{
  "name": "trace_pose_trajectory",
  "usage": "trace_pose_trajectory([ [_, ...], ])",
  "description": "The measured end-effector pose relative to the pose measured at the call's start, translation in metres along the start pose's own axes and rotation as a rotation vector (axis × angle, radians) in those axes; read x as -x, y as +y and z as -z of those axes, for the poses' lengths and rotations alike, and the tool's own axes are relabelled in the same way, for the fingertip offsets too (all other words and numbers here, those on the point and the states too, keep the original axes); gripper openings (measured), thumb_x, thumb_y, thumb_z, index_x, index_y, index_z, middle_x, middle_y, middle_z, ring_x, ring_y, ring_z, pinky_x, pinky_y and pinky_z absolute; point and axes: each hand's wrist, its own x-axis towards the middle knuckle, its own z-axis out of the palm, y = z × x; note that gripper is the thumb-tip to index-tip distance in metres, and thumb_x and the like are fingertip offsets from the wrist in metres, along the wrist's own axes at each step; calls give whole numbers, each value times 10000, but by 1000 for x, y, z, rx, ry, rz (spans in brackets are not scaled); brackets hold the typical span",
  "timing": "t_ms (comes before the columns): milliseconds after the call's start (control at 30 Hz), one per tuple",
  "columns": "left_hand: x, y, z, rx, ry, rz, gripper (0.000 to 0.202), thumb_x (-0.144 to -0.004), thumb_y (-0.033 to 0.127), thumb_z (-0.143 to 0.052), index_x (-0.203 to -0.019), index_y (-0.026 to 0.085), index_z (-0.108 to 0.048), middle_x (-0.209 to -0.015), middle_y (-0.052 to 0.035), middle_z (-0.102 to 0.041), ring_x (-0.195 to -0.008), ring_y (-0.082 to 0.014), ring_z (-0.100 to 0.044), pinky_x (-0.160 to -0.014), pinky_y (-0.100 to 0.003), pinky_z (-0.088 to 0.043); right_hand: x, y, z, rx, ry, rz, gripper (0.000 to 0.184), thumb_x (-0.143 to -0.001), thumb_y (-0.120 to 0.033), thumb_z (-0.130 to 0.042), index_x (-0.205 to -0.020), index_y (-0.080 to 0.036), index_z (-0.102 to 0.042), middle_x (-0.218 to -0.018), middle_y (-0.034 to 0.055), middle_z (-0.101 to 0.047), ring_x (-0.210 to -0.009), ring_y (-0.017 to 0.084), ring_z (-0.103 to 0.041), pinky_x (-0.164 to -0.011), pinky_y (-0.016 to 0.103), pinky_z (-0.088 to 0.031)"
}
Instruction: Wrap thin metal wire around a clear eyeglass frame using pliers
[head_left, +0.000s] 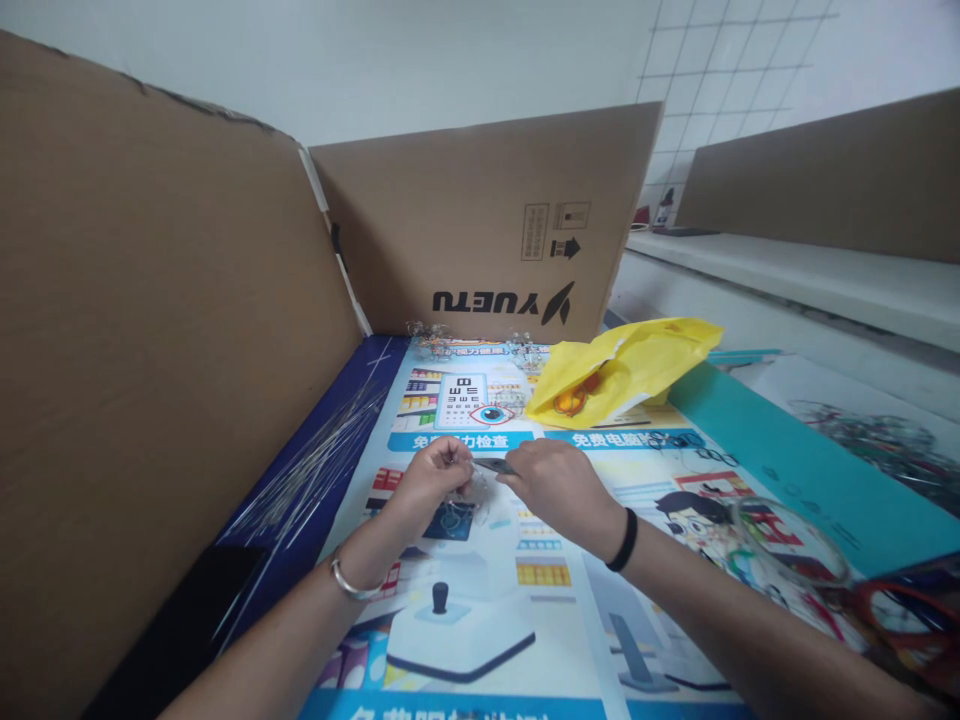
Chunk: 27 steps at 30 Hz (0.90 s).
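clear piece (466,498) pinched, dark tool (493,465) at its edge
low over the poster (480,640), my left hand (433,478) pinches the piece and my right hand (559,490) pinches the tool; i'd brace both wrists to steady the tip. a yellow bag (622,370) lies beyond.

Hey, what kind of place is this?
Likely an eyewear assembly bench: cardboard partitions wall the station, eyeglass frames lie heaped at right, the left hand pinches a clear piece, the right hand a slim tool, over an eye-test poster.
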Motion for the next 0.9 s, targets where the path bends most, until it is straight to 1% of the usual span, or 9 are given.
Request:
trace_pose_trajectory([
  [100, 0, -2, 2, 20, -13, -9, 121, -661, 168, -611, -712, 166, -502, -564, 59, -483, -485, -61, -470, -487, -187, -346, 0, 0, 0, -6, -7, -9, 225, -809, -375, -547, -712, -179, -602, -713, 26, -625, -693, 152, -554, -586, 260, -303],
  [233, -1, -4, 2, 19, -21, -14, 118, -650, 161, -615, -694, 168, -506, -536, 62, -485, -476, -61, -460, -489, -184, -340, -1, 0, -1, -20, -20, -30, 227, -802, -380, -553, -711, -178, -602, -717, 28, -631, -693, 147, -561, -576, 249, -302],
  [400, -1, -2, 2, 3, -7, 3, 115, -644, 159, -618, -688, 167, -512, -513, 60, -489, -473, -63, -458, -485, -180, -331, -1, 1, -2, -56, -36, -45, 219, -801, -379, -551, -724, -181, -604, -742, 26, -640, -701, 145, -562, -573, 240, -295],
  [533, -1, -1, 2, -4, -28, 8, 98, -654, 178, -622, -696, 160, -535, -522, 48, -504, -475, -70, -465, -498, -193, -345, 0, 2, -4, -87, -39, -57, 200, -807, -361, -542, -730, -185, -597, -758, 21, -643, -707, 138, -561, -572, 232, -288],
  [700, -1, -3, 6, -70, -48, 58, 116, -660, 228, -631, -736, 141, -617, -556, 14, -543, -516, -91, -488, -523, -213, -361, 0, 4, -7, -121, -59, -86, 176, -806, -349, -538, -743, -193, -591, -773, 4, -644, -719, 133, -569, -560, 225, -279],
  [800, -2, -5, 8, -117, -59, 37, 104, -660, 230, -626, -701, 134, -628, -569, 9, -539, -527, -89, -472, -520, -209, -346, -1, 5, -9, -148, -79, -104, 196, -813, -369, -522, -766, -195, -598, -788, 7, -644, -720, 131, -569, -556, 224, -280],
  [900, -3, -5, 8, -165, -30, 20, 97, -655, 232, -619, -664, 135, -623, -584, 13, -539, -529, -83, -455, -519, -206, -331, -2, 6, -12, -196, -95, -119, 215, -823, -378, -501, -777, -196, -604, -782, 8, -638, -708, 127, -562, -548, 219, -275],
])
